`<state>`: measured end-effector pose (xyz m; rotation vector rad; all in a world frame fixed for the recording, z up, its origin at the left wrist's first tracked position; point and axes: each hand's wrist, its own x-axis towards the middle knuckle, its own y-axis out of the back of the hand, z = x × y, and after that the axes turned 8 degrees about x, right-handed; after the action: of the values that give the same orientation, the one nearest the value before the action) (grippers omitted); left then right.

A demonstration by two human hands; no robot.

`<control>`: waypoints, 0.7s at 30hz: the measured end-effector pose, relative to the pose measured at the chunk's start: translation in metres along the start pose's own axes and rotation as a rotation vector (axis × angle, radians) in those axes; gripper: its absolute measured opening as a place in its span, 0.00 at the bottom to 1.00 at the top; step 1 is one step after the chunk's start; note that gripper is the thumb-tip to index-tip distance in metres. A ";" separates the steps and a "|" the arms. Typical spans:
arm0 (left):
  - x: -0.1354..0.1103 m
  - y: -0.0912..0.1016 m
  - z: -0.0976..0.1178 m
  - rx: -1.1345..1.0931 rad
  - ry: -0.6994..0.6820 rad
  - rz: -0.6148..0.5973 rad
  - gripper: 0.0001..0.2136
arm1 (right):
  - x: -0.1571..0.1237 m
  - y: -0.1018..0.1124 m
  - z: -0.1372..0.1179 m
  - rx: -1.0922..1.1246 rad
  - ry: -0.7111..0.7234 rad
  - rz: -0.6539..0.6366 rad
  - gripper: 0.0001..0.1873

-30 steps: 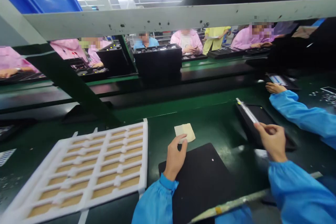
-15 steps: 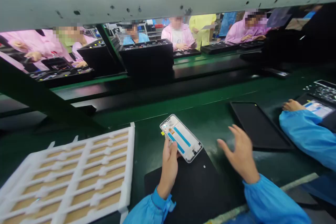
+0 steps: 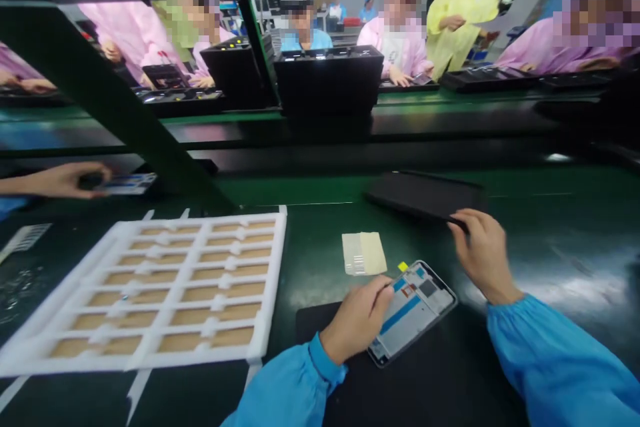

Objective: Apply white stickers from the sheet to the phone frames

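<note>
My left hand [image 3: 357, 317] is closed on the left edge of a phone frame [image 3: 413, 310], which lies tilted on a black mat [image 3: 440, 380] near the bench's front edge. The frame's inner side faces up, with blue strips and a small yellow tab. My right hand [image 3: 483, 253] reaches forward and grips the near corner of a flat black tray [image 3: 425, 195] on the green belt [image 3: 550, 227]. A small beige pad [image 3: 364, 253] lies on the belt just beyond the phone frame.
A white foam tray [image 3: 160, 287] with several tan-lined cells lies at the left. A co-worker's hand [image 3: 60, 180] holds a phone part at the far left. A dark slanted post [image 3: 115, 113] crosses the left. Black trays and people in pink coats line the far bench.
The phone frame has come down from the belt's middle onto the mat, turned to the right. My right hand went from hovering open to gripping the black tray. The view tilted down.
</note>
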<state>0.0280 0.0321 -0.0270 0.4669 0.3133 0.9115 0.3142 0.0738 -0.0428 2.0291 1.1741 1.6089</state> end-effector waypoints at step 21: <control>-0.001 -0.008 -0.015 0.433 -0.230 0.004 0.10 | 0.041 -0.073 -0.110 0.484 0.110 -0.860 0.08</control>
<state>0.0266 0.0311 -0.0442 0.9645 0.2989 0.7839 0.1860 0.1223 -0.0283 1.2945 2.2313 1.0566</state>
